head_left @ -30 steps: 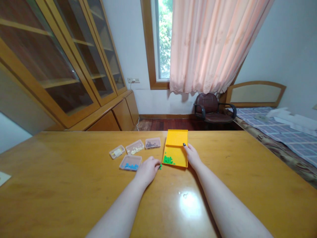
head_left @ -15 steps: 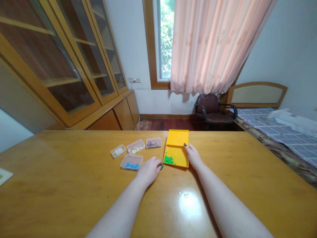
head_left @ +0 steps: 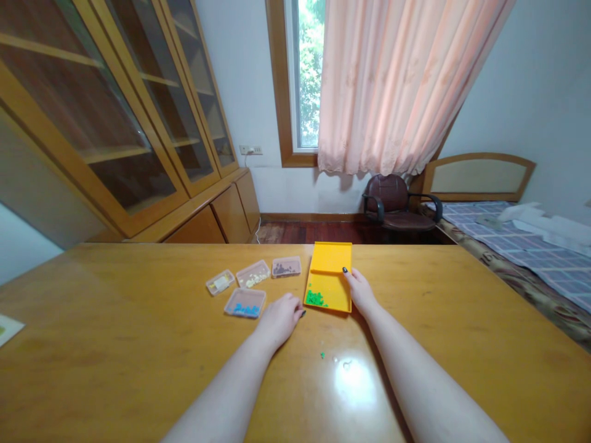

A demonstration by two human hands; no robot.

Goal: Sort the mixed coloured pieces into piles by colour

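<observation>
A yellow hinged box [head_left: 339, 294] lies opened out on the wooden table, with a pile of small green pieces [head_left: 316, 299] in the near-left corner of its near half. My right hand [head_left: 362, 294] grips the box's right edge, thumb on top near the fold. Beside the near-left corner, my left hand [head_left: 281, 319] rests low over the table, fingers bent and thumb slightly apart; I see nothing in it. Its fingertips are partly hidden. A loose green piece [head_left: 322, 355] lies on the tabletop nearer me.
Left of the box stand clear plastic boxes: one with blue pieces [head_left: 244, 303], one with cream pieces [head_left: 253, 274], one with dark pieces [head_left: 286, 267] and a smaller box with yellow pieces [head_left: 220, 282]. Behind the table stands a brown armchair [head_left: 392, 200].
A small green piece now lies on the table in front of the yellow box, where there was none. Green at my left fingertips is gone. Both hands stay almost in place.
</observation>
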